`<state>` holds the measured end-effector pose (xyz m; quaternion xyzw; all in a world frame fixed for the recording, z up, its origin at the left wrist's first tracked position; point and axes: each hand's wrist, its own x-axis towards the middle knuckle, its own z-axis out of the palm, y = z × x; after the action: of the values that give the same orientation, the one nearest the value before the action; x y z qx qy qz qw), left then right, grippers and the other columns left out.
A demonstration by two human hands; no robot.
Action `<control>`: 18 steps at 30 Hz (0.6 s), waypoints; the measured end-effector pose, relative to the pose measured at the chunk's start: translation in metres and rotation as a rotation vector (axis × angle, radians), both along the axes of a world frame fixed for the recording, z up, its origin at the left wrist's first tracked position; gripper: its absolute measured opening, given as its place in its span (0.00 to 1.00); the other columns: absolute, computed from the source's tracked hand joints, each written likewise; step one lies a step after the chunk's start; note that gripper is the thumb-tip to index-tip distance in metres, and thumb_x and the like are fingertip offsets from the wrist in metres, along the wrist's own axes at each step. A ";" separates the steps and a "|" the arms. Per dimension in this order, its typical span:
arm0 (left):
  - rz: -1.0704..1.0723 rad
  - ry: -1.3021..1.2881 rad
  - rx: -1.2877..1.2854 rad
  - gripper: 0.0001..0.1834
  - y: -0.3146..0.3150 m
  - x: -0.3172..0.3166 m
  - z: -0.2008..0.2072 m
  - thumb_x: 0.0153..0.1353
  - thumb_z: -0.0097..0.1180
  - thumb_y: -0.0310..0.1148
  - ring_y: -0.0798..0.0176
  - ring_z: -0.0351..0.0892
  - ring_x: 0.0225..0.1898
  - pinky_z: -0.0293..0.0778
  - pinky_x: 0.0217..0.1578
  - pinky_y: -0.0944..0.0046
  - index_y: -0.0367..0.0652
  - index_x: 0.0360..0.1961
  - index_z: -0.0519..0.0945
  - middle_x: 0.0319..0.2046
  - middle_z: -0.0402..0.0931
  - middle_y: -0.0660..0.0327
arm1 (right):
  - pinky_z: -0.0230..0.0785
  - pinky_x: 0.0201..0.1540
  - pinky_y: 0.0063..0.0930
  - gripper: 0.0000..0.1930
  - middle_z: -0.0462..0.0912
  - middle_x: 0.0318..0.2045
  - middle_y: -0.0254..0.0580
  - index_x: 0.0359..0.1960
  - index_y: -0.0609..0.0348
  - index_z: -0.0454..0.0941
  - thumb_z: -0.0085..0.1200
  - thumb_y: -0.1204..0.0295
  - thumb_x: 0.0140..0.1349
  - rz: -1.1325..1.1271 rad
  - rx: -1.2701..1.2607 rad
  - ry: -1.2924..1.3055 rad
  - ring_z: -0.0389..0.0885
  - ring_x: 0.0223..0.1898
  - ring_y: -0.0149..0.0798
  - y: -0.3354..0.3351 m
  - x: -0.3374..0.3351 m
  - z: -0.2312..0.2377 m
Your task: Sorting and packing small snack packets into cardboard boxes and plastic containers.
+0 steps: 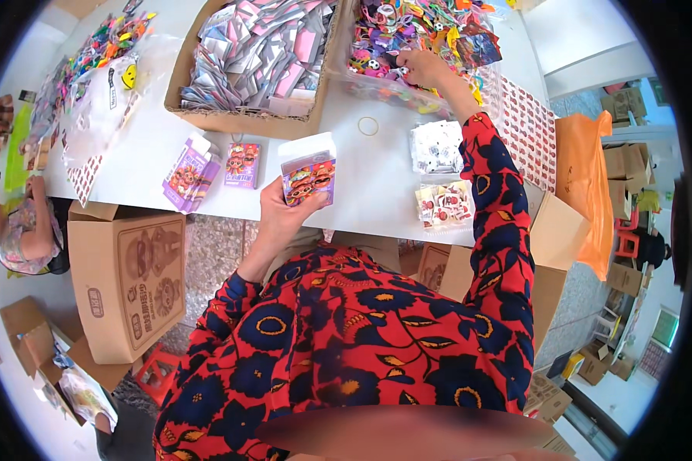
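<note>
My left hand (280, 212) grips a small purple printed carton (311, 183) near the table's front edge, its white top flap standing up. The other arm reaches forward to a clear plastic bin (377, 86) heaped with small colourful toys (423, 23). Over those toys, the fingers of my right hand (424, 69) are drawn together; whatever is between them is too small to make out. Left of the held carton lie a red-and-purple printed card pack (242, 165) and a stack of flattened purple cartons (191, 173).
A cardboard box (246, 121) full of pink and grey packets stands at the back. Bagged stickers (437, 147) and small printed cards (444, 204) lie at right, by a printed sheet (527, 127) and an orange bag (584, 192). A large carton (128, 284) and another person (31, 230) are at left.
</note>
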<state>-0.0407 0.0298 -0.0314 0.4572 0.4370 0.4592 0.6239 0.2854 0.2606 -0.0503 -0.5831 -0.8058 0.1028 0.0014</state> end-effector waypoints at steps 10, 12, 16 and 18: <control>-0.034 0.026 -0.018 0.16 -0.005 -0.002 -0.002 0.53 0.63 0.24 0.72 0.79 0.35 0.79 0.38 0.69 0.32 0.43 0.77 0.36 0.80 0.60 | 0.72 0.44 0.37 0.21 0.82 0.39 0.47 0.46 0.55 0.75 0.57 0.76 0.46 0.052 -0.064 0.132 0.80 0.40 0.49 0.001 0.017 0.002; -0.040 0.026 -0.021 0.16 -0.004 -0.001 -0.003 0.53 0.63 0.24 0.72 0.79 0.35 0.79 0.37 0.69 0.32 0.43 0.77 0.36 0.80 0.60 | 0.72 0.44 0.36 0.19 0.82 0.39 0.46 0.44 0.55 0.76 0.57 0.76 0.47 0.074 -0.049 0.167 0.80 0.40 0.48 0.000 0.021 -0.001; -0.055 0.026 -0.012 0.16 -0.003 0.003 -0.003 0.53 0.63 0.24 0.72 0.79 0.35 0.79 0.38 0.69 0.32 0.44 0.77 0.36 0.80 0.60 | 0.72 0.43 0.35 0.12 0.82 0.36 0.46 0.39 0.57 0.81 0.57 0.75 0.50 0.195 0.158 0.065 0.81 0.38 0.46 -0.003 0.021 -0.009; -0.059 0.027 -0.016 0.16 -0.002 0.005 -0.003 0.54 0.63 0.24 0.72 0.79 0.35 0.79 0.38 0.69 0.32 0.44 0.77 0.36 0.80 0.60 | 0.72 0.42 0.34 0.12 0.83 0.34 0.46 0.38 0.58 0.81 0.57 0.74 0.51 0.178 0.147 0.066 0.81 0.37 0.46 -0.005 0.016 -0.008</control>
<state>-0.0354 0.0274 -0.0347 0.4710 0.4353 0.4306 0.6349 0.3017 0.2556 -0.0583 -0.5039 -0.8593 0.0626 0.0616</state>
